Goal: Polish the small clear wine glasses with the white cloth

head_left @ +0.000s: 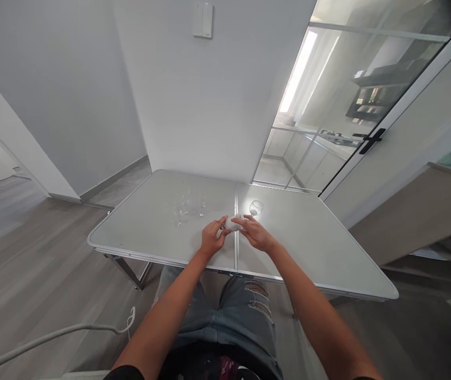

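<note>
My left hand [213,236] and my right hand [256,234] meet over the table's middle seam, with their fingers closed from both sides on a small whitish, partly see-through object [231,224]. It could be a glass with a white cloth around it, but the fingers cover much of it and its kind is unclear. Just beyond my right hand rests a clear round glass bowl [256,208], with a bright reflection around it. To the left of my hands, several small clear glasses [201,209] stand in a loose group; their outlines are faint.
The pale folding table [308,243] has a metal rim and a seam down the middle. A grey wall [194,105] rises behind it. Beyond the right half is a glass door with a black handle [372,141]. A white cable [71,330] crosses the lower left.
</note>
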`<state>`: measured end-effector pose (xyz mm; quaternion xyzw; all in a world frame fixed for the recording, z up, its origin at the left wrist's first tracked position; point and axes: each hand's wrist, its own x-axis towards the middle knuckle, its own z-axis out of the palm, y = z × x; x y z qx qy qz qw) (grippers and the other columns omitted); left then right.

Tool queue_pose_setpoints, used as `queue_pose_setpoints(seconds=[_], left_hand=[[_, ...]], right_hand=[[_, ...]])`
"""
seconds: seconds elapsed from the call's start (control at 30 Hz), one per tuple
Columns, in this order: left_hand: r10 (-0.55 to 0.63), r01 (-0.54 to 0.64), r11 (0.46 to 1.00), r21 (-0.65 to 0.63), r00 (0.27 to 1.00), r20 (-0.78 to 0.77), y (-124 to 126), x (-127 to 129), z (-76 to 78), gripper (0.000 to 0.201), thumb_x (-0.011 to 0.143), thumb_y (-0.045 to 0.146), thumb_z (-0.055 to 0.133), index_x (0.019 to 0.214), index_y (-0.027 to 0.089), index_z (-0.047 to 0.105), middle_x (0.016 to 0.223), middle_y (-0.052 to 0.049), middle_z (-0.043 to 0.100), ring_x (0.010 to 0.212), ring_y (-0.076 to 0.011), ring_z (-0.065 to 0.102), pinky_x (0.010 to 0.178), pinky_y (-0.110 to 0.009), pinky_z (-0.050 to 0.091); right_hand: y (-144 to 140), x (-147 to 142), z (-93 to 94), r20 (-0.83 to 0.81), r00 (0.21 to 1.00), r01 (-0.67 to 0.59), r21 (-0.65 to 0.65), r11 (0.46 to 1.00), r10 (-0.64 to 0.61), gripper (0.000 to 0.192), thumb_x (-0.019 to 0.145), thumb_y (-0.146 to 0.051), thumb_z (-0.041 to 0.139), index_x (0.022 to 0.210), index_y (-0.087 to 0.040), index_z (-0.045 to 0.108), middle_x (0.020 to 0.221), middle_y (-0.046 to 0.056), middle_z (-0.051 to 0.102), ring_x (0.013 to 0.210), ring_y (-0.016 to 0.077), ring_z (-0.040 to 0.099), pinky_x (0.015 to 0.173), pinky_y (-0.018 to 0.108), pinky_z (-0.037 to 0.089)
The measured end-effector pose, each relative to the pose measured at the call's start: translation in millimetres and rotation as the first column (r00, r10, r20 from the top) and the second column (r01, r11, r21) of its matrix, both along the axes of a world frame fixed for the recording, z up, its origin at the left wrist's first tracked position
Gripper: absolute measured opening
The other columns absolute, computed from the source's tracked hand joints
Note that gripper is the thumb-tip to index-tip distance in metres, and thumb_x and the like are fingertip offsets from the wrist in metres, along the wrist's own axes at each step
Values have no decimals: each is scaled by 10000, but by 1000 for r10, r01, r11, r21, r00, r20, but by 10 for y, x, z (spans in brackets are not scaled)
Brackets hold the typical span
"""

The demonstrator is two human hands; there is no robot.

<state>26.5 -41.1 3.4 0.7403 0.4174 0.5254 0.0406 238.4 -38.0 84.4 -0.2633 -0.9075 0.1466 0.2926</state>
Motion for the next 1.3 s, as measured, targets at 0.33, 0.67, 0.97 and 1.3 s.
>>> queue_pose_setpoints(seconds=[0.33, 0.67, 0.97, 1.3], left_hand=[[26, -17, 997, 72, 992, -125, 17, 57, -11, 475, 944, 435, 573, 1352, 192, 586, 959, -107, 738, 854, -211, 692, 748, -329, 538], [63, -46, 994, 101, 984, -167, 60, 46, -32, 458, 902, 454, 641, 1317, 263, 609, 1197, -118, 718, 1040, -256, 698, 819, -391, 536], [58, -51, 997, 49, 989, -138, 51, 30, -44, 499, 978, 434, 520, 1408, 182, 514, 1190, -152, 704, 1007, -241, 675, 835, -379, 456], [83, -94, 994, -61, 983, -164, 81, 54, -68, 451, 920, 594, 536, 1010, 180, 691, 747, -36, 720, 675, -162, 616, 817, -358, 318]], right_hand=[[-17, -192, 16, -286, 913, 145, -439, 887, -290, 296, 943, -391, 440, 1144, -251, 606, 967, 46, 644, 828, 204, 575, 755, 344, 477], [8, -404, -139, -378, 616, 218, -762, 610, -692, 256, 827, -463, 504, 968, -250, 530, 767, -8, 486, 636, 154, 459, 531, 251, 366], [-156, -256, 23, -238, 929, 206, -304, 930, -283, 288, 990, -410, 390, 1200, -260, 517, 937, 32, 613, 770, 192, 538, 774, 341, 440], [-109, 5, -112, -207, 945, 198, -253, 947, -253, 328, 1020, -397, 364, 1286, -257, 496, 1105, 61, 651, 905, 219, 602, 833, 365, 479]])
